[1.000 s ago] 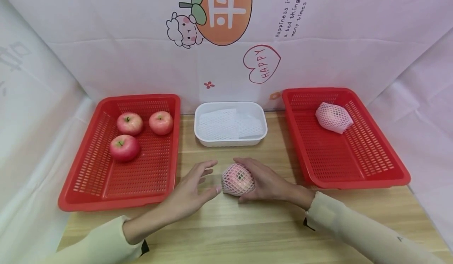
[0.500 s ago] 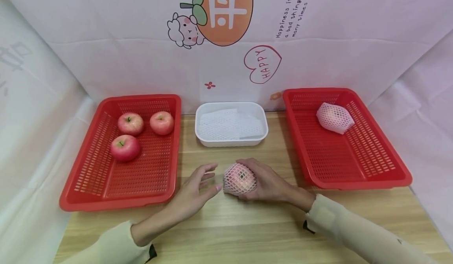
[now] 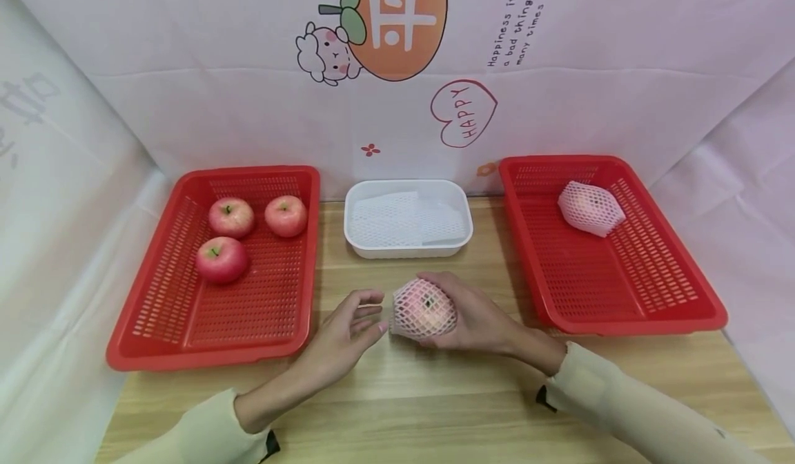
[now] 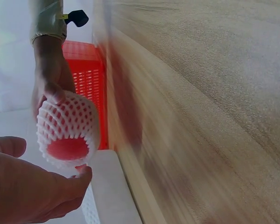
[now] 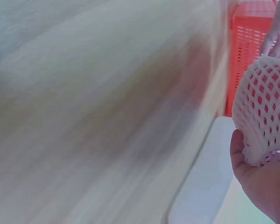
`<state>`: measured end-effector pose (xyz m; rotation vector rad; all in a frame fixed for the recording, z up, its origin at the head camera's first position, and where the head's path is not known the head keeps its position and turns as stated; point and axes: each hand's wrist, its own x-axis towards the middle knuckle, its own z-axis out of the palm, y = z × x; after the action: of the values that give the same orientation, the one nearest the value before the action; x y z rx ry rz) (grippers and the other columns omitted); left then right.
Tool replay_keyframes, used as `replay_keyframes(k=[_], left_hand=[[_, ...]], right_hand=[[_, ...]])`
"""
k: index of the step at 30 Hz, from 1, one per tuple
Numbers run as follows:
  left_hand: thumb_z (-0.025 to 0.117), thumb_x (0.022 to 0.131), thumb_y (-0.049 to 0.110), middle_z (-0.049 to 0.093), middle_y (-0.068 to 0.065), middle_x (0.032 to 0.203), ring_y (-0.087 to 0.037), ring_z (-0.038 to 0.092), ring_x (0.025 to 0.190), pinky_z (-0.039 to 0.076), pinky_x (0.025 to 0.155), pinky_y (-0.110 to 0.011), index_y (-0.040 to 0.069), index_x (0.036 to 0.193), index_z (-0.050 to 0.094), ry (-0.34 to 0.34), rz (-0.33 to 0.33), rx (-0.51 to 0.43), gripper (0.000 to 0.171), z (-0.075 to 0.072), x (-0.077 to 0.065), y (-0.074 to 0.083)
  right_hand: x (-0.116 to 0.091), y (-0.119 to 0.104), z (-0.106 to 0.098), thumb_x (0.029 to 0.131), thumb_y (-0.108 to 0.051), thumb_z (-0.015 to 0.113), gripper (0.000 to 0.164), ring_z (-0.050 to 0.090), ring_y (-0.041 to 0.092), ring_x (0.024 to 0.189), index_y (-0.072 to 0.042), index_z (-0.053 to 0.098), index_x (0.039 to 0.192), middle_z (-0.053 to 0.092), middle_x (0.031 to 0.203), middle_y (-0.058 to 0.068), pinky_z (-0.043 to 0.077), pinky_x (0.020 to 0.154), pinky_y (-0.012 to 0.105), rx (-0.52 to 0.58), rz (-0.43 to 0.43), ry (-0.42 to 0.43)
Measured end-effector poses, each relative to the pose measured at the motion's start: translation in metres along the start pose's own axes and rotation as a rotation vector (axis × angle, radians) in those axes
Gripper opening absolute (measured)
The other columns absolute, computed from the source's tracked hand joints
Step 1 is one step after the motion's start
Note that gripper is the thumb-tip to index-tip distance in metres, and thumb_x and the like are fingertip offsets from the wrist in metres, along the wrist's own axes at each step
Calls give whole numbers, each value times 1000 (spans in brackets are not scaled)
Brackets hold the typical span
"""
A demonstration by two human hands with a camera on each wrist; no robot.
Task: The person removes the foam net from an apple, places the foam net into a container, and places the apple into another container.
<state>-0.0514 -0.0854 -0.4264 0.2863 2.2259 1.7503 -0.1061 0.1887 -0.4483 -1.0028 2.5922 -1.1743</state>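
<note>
An apple in a white foam net sleeve (image 3: 425, 309) is in my right hand (image 3: 475, 315), which grips it from the right side. In the left wrist view the foam-netted apple (image 4: 67, 128) shows bare red skin through the sleeve's open end. My left hand (image 3: 344, 333) is just left of it, thumb and fingers spread apart with nothing between them. The right wrist view has the right hand's thumb (image 5: 238, 151) against the net. Three bare apples, one of them dark pink (image 3: 221, 259), lie in the left red basket (image 3: 298, 312).
A white tray (image 3: 406, 251) with flat foam net sleeves (image 3: 385, 219) stands behind the hands. On the right, a red basket (image 3: 584, 277) holds one netted apple (image 3: 590, 207). White cloth with printed drawings (image 3: 397, 22) hangs behind the wooden table (image 3: 397, 409).
My right hand has raised the netted apple slightly and tilted it, so its open end turns more toward the left hand. The left hand stays nearly in place, still apart from the net.
</note>
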Motion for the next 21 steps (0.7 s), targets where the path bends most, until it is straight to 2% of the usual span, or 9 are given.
replay_keyframes(k=[5, 8, 14, 21], left_hand=[[67, 104, 9, 64, -20, 137, -36, 64, 129, 56, 105, -32, 0, 134, 59, 10, 30, -34, 33, 4, 2, 0], [66, 104, 6, 66, -19, 133, -35, 66, 126, 58, 101, -29, 0, 131, 62, 11, 52, -52, 29, 5, 4, 0], [66, 102, 0, 67, -21, 133, -35, 66, 126, 57, 102, -30, -4, 135, 62, 23, 70, -60, 34, 8, 5, 0], [70, 99, 0, 63, -23, 142, -38, 64, 129, 57, 102, -33, -2, 143, 59, 17, 75, -34, 46, 8, 6, 2]], right_hand=[[1, -7, -5, 71, -29, 100, 99, 64, 21, 123, -4, 49, 152, 64, 139, 7, 58, 102, 45, -30, -52, 27], [1, -11, -6, 70, -29, 99, 99, 66, 22, 121, -4, 49, 152, 64, 137, 8, 60, 99, 43, -54, -89, 43], [1, -18, -7, 68, -28, 100, 101, 66, 26, 124, -3, 49, 152, 64, 139, 10, 59, 101, 45, -59, -122, 52], [1, -25, -6, 68, -31, 101, 102, 64, 28, 128, -3, 50, 152, 64, 142, 11, 57, 105, 47, -65, -149, 51]])
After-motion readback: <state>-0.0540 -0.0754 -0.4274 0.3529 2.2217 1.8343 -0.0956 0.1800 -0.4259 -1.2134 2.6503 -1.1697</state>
